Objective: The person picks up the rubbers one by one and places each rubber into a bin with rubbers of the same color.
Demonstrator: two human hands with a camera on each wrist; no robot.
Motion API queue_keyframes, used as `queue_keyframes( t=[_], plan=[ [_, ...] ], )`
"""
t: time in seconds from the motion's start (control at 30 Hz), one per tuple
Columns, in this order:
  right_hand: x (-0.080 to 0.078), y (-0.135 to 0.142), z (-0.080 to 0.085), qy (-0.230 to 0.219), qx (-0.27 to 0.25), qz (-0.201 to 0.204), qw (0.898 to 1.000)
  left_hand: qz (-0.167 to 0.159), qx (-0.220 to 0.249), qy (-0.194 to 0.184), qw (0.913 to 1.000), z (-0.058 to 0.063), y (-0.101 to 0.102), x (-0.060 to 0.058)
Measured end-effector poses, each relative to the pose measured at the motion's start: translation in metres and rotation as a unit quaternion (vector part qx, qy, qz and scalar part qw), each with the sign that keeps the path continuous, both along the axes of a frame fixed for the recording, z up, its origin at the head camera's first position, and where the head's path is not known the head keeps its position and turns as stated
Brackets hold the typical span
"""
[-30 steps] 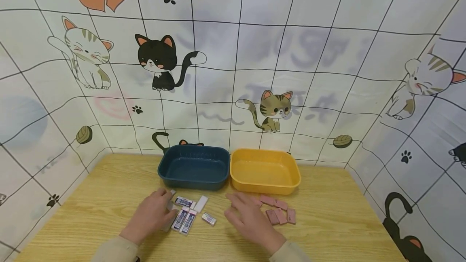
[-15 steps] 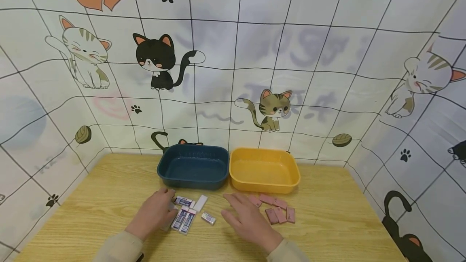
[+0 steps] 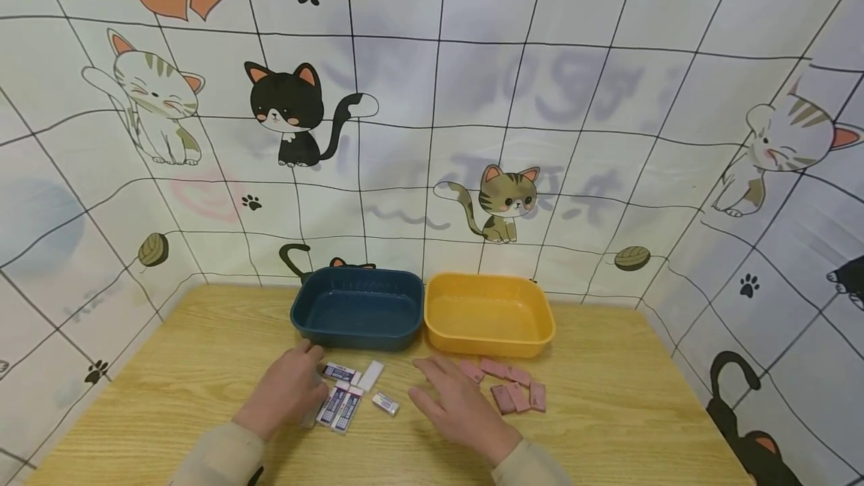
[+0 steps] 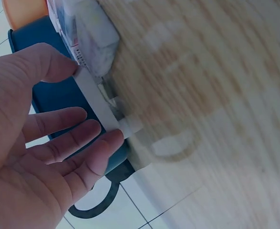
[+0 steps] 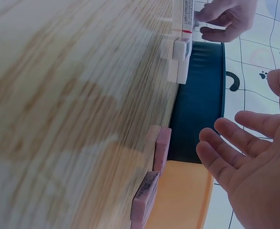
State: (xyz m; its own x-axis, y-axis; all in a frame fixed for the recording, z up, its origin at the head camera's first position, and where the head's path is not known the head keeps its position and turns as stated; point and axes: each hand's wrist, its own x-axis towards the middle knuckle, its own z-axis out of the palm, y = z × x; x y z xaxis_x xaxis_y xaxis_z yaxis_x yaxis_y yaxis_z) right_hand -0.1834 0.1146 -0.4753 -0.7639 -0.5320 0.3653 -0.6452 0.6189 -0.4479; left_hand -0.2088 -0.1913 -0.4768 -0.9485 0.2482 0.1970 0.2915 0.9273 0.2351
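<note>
My left hand is low over the left group of erasers. In the left wrist view its thumb and a fingertip are at the two ends of a white eraser, pinching it on the table. Beside it lie several printed erasers, a plain white eraser and a small eraser. My right hand hovers with its fingers spread and holds nothing. It is left of several pink erasers and hides part of that group.
A dark blue tray and a yellow tray stand side by side at the back of the wooden table. Behind them rises a curtain with cat prints.
The view shifts slightly. My left hand's fingers move a little forward and its wrist draws slightly inward. My right hand stays nearly in place, and the erasers lie as before.
</note>
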Motion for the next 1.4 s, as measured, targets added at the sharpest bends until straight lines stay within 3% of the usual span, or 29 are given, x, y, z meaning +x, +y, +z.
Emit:
queue_keyframes(
  t=[0.4,0.7,0.93,1.4],
  plan=[
    [-0.003,-0.003,0.000,0.003,-0.004,0.003,1.000,-0.034,0.007,0.089,0.9954,0.022,0.000,0.004],
    [-0.003,-0.001,0.004,-0.016,-0.013,0.009,1.000,-0.062,-0.011,0.147,0.9871,0.038,0.001,-0.003],
    [-0.003,0.002,0.006,-0.047,-0.009,0.007,0.999,-0.055,-0.011,0.130,0.9899,0.048,0.001,-0.014],
    [-0.007,0.003,0.004,-0.039,-0.006,0.009,0.999,-0.050,0.000,0.065,0.9967,0.055,0.008,-0.048]
  ],
)
